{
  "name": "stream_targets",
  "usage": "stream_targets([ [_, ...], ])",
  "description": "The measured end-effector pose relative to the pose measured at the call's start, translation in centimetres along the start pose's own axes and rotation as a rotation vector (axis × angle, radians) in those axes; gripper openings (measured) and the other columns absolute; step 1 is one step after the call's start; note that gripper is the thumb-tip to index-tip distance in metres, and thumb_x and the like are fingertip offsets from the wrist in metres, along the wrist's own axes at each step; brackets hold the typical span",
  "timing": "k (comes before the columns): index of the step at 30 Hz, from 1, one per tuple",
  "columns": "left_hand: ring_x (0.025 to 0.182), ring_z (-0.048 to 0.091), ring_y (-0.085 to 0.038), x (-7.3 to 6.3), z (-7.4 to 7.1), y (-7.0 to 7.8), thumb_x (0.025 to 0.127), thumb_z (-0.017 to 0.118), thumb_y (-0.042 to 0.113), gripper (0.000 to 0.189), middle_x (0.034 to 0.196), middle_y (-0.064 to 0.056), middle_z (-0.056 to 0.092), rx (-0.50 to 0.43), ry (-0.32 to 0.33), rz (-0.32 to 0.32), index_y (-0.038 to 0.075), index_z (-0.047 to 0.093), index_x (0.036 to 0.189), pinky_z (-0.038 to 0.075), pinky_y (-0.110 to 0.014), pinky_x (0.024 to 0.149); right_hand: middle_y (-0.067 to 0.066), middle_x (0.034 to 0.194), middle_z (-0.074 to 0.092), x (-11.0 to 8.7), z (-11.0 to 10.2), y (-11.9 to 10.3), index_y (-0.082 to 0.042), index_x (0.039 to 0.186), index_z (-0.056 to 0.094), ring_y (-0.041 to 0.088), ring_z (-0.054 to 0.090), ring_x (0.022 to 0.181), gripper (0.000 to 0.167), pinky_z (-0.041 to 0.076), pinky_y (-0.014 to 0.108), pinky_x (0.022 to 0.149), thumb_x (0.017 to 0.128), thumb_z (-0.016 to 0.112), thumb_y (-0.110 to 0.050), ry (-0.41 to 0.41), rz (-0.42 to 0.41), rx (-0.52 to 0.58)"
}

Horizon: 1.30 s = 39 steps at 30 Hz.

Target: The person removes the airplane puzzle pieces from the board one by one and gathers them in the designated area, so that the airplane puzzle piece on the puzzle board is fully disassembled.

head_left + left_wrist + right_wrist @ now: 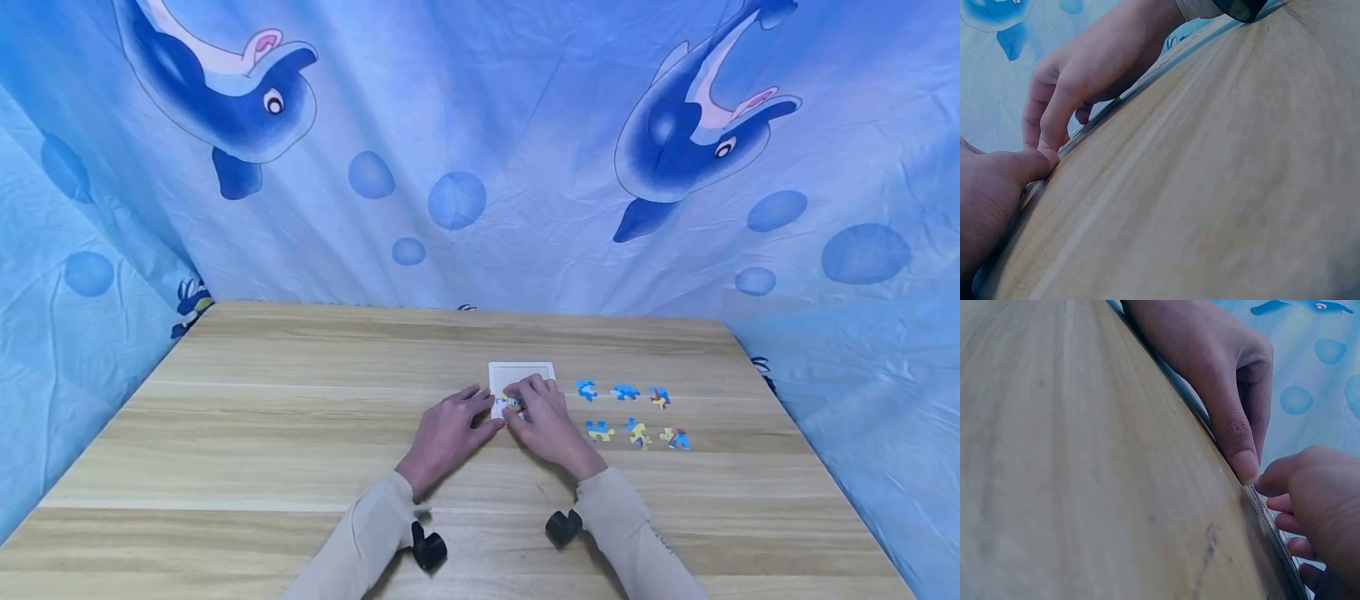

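A small white puzzle board (522, 367) lies near the middle of the wooden table. My left hand (450, 429) holds its near left corner, the fingertips at the left edge and the thumb along the near edge. Over the board, my right hand (546, 421) has thumb and index finger bent round a colourful puzzle piece (513, 402) in the near left part; the hand hides much of it. In the left wrist view, the right hand (1094, 65) reaches down close to the left thumb. The right wrist view shows the left hand (1210, 369) with its thumb at the board's edge (1266, 519).
Several loose blue and yellow puzzle pieces lie in two rows right of the board, among them a piece in the far row (624, 392) and one in the near row (637, 433). A blue dolphin-print curtain (525, 167) hangs behind the wooden table (300, 400).
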<state>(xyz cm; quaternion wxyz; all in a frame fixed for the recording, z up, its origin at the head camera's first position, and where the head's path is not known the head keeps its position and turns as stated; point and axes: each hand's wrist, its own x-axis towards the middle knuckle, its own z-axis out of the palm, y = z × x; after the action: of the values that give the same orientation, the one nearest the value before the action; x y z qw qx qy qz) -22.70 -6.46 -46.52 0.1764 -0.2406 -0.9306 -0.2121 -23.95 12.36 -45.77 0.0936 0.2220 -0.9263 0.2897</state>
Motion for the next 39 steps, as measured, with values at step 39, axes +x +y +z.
stream_targets([
  [39,0.116,0.060,-0.025,0.02,0.00,-0.04,0.089,0.063,0.049,0.043,0.121,-0.004,0.067,0.011,0.000,-0.010,0.017,0.070,0.117,0.054,-0.043,0.086,0.000,0.097,0.051,-0.04,-0.33,-0.30,-0.010,0.115,0.057,0.018,0.042,0.088,0.029,0.037,0.032,0.075,0.090,0.067,-0.019,-0.007,-0.045,-0.022],
])
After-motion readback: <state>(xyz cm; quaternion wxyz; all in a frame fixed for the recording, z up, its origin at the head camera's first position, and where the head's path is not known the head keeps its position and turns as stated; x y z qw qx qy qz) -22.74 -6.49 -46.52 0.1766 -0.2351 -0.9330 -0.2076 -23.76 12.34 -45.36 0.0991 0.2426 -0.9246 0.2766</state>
